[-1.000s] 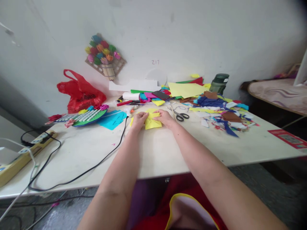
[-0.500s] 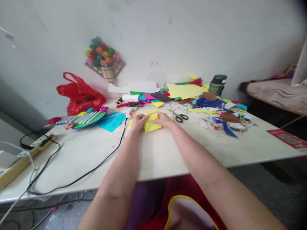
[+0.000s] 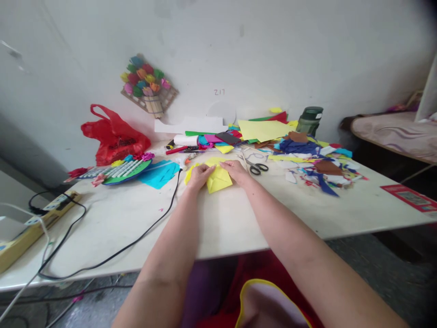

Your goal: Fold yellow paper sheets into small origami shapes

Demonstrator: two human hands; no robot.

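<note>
Pale wall (image 3: 307,45), cream table (image 3: 225,218).
</note>
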